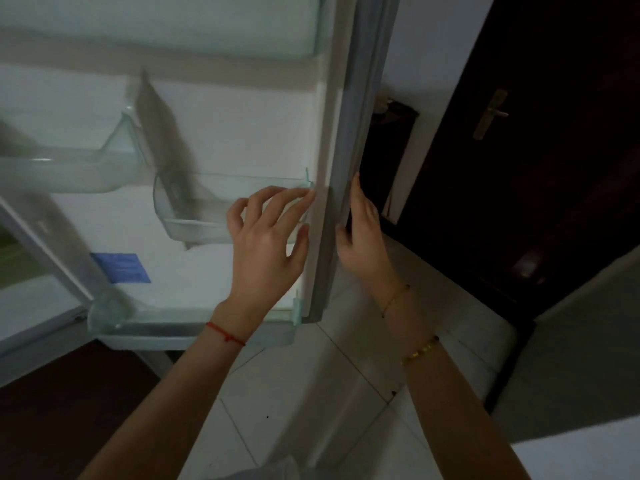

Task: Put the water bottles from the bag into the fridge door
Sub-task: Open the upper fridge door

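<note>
The white fridge door (242, 140) stands open in front of me, its inner side facing me. It carries clear plastic door shelves: a middle one (194, 209), a left one (69, 171) and a bottom one (187, 327); no bottle shows in any of them. My left hand (266, 244) is spread open against the door's inner right side, fingertips at the middle shelf's corner. My right hand (363, 237) lies on the door's outer edge (346, 168), thumb on the near side, fingers behind. No bottles or bag are clearly in view.
A dark wooden door (540, 168) with a metal handle (491, 114) stands to the right. Pale floor tiles (311, 393) lie below. A blue label (121, 268) is stuck on the fridge door's inner panel. A dark floor area is at the lower left.
</note>
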Tool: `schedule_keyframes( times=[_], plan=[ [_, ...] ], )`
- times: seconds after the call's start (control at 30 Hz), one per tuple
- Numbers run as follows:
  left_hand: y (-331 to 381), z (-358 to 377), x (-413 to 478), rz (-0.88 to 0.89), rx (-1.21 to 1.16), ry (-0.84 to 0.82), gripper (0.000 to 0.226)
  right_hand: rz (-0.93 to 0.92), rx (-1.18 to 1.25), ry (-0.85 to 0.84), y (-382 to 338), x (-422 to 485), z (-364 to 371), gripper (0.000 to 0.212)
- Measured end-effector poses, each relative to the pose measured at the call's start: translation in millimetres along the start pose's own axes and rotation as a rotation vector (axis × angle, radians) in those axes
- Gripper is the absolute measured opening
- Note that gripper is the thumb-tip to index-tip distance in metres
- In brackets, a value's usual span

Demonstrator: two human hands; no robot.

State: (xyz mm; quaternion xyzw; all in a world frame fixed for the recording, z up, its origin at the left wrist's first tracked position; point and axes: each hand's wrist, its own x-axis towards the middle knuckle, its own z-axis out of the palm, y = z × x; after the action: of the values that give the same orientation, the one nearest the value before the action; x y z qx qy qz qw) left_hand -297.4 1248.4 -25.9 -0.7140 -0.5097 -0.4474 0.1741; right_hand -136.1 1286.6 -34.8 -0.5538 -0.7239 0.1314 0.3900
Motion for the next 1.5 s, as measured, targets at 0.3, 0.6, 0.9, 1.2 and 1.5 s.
schedule_keyframes(
  times=[0.3, 0.6, 0.9, 1.2, 1.5],
  plan=[
    [7, -20, -5, -0.033, 0.076, -0.117, 0.043, 0.021, 0.158, -0.176, 1, -13, -24, 0.079],
    [20, -31, -18, -0.144, 0.062, -0.135, 0.044, -0.058, 0.182, -0.167, 2, -42, -43, 0.063],
    [28, -90, -68, -0.281, 0.005, -0.043, 0.049, -0.199, 0.175, -0.283, -18, -74, -27, 0.055],
    [-1, -163, -161, -0.539, 0.121, -0.104, 0.052, -0.348, 0.227, -0.629, -59, -116, 37, 0.06],
    [-27, -256, -253, -0.836, 0.24, -0.113, 0.051, -0.439, 0.205, -0.83, -134, -161, 117, 0.062]
  ],
)
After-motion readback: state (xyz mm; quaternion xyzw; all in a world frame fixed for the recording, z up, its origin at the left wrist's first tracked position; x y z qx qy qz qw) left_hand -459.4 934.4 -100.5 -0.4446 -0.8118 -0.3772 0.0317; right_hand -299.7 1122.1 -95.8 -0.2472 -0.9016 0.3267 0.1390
